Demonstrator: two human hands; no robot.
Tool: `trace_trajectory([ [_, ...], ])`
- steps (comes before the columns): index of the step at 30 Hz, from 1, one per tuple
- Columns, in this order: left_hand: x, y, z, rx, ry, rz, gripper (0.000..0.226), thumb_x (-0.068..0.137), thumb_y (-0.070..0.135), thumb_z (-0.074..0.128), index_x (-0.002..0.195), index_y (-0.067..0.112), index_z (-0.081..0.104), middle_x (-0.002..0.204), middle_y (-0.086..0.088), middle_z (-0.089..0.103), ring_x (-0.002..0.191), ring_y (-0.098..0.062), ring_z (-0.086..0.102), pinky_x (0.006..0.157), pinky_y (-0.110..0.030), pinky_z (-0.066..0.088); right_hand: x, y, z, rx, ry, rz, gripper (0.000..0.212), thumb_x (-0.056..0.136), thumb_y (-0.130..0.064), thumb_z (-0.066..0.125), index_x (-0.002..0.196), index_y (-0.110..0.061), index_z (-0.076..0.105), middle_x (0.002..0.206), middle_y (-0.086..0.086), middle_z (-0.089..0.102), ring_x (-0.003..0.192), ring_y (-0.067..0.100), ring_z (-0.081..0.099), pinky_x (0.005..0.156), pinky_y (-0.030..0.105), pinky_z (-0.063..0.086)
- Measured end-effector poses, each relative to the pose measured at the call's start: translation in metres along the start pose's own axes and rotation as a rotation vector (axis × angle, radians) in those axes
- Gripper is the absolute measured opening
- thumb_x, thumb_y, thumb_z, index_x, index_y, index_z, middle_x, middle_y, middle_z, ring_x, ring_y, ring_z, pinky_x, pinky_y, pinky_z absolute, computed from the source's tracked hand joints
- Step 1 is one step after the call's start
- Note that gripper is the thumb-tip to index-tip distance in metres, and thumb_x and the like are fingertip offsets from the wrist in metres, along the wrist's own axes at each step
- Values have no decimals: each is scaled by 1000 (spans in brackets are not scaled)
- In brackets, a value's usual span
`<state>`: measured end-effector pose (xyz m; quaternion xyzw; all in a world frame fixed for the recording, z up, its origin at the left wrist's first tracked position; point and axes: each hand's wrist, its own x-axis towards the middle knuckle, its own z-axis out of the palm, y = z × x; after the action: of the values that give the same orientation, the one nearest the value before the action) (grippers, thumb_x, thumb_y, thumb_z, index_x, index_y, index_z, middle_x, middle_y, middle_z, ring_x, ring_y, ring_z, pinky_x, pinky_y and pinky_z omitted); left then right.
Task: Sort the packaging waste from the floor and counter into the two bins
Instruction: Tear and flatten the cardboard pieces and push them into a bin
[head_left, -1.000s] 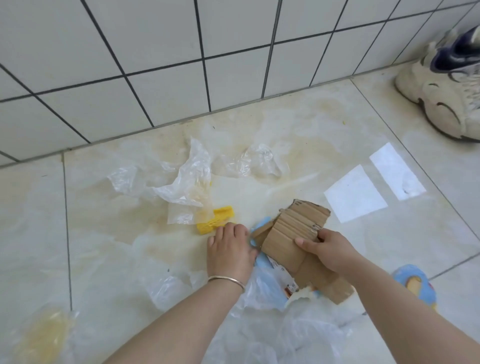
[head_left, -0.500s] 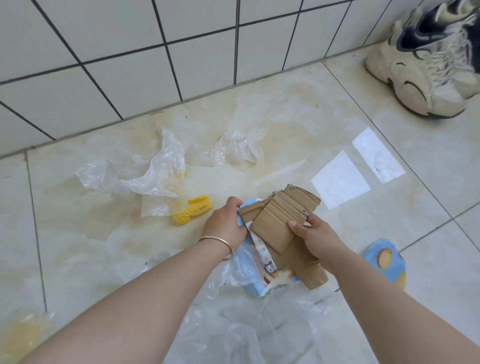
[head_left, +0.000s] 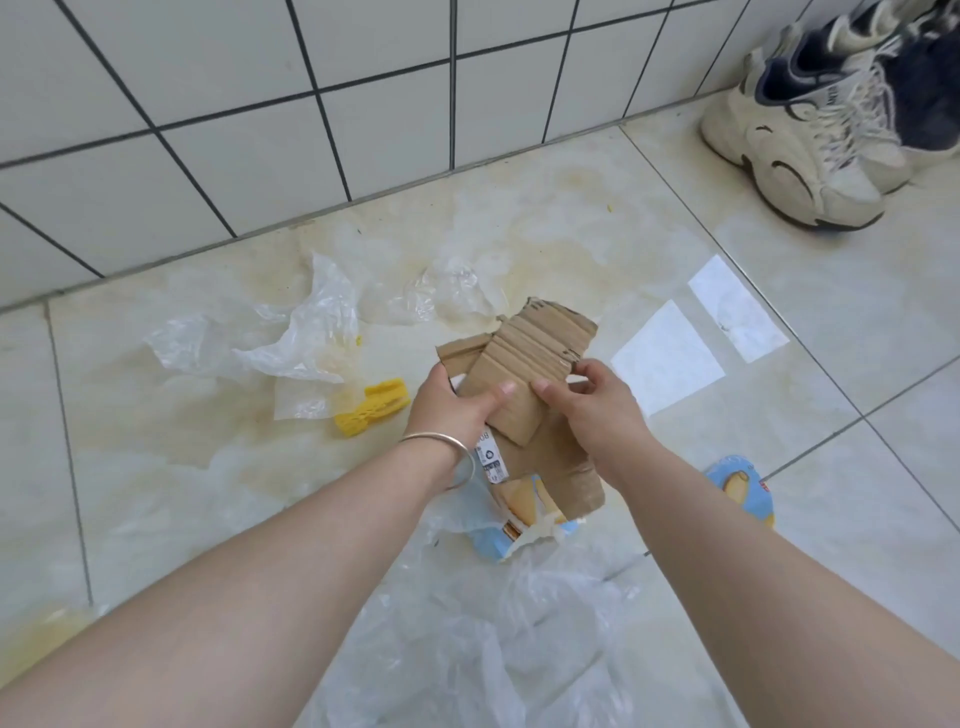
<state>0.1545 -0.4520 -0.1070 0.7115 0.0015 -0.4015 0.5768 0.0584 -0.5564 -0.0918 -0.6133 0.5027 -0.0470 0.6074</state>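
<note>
Glossy tiled floor (head_left: 571, 218) meeting a white tiled wall (head_left: 260, 130). Both hands grip a stack of torn cardboard pieces (head_left: 530, 358), raised over the floor: left hand (head_left: 457, 410) clasps its left edge, thumb on top; right hand (head_left: 587, 405) clasps the right edge. A blue snack wrapper (head_left: 524, 525) hangs under the stack. Clear plastic bags (head_left: 306, 338) and a yellow plastic piece (head_left: 371, 406) lie to the left; sneakers (head_left: 810, 135) upper right.

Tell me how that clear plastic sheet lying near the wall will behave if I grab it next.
The clear plastic sheet lies crumpled and thin on the floor, so it is probably floppy and very light. Its glossy film may slip from the fingers; pinching a fold seems safer.
</note>
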Motion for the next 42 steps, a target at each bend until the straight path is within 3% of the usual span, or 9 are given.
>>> trace_trajectory([
  [2,1,3,-8,-45,45,-1,28,75,14,76,83,21,50,88,-1,64,93,-29,66,89,-51,53,-5,-7,5,0,-11,-29,18,90,-35,60,105,-24,57,87,-7,60,72,7,56,60,21,41],
  [7,12,3,-37,-156,276,-6,38,75,13,75,100,13,47,113,-16,64,102,-31,65,94,-53,50,-9,11,9,-14,179,78,29,99,-26,36,102,-16,63,83,-1,61,83,18,57,85,37,48],
  [12,22,8,-76,-305,459,40,34,78,13,72,103,17,50,104,-6,65,93,-24,65,94,-51,51,-29,54,19,-665,164,131,49,86,-38,60,128,-17,48,126,4,49,118,24,48,89,33,41],
  [17,16,5,-92,-297,394,62,22,82,9,68,84,24,52,87,5,64,83,-21,64,83,-45,53,-45,74,42,-967,114,85,60,72,-38,75,119,-16,45,116,4,52,111,24,46,84,30,41],
  [21,4,-2,-83,-295,269,30,22,86,6,63,85,24,51,87,5,63,78,-13,62,83,-38,50,-44,72,32,-712,-46,218,28,75,-35,74,83,-17,54,79,0,58,85,20,55,63,25,41],
  [25,-8,-13,-63,-273,139,-43,22,86,6,63,98,17,49,94,2,63,83,-14,63,82,-38,51,-46,69,16,-404,-109,224,30,82,-17,62,57,-19,45,60,-2,46,56,14,45,49,23,32],
  [31,-21,-15,-42,-345,63,-90,20,87,5,62,101,16,51,95,2,65,85,-14,64,76,-36,53,-54,80,-3,-9,-15,215,18,88,-16,59,71,-23,61,80,1,65,74,17,60,68,27,48],
  [35,-28,-16,-34,-349,13,-104,19,88,5,60,101,15,52,95,1,65,84,-15,64,76,-37,54,-58,87,-14,172,-42,223,7,89,-17,62,89,-21,68,101,9,72,99,30,67,95,48,52],
  [42,-47,-18,-9,-181,-161,-152,37,87,8,61,123,9,51,125,-11,62,112,-29,61,97,-51,48,-65,77,-68,286,7,218,5,94,-21,56,91,-22,61,96,4,70,94,29,66,93,50,51],
])
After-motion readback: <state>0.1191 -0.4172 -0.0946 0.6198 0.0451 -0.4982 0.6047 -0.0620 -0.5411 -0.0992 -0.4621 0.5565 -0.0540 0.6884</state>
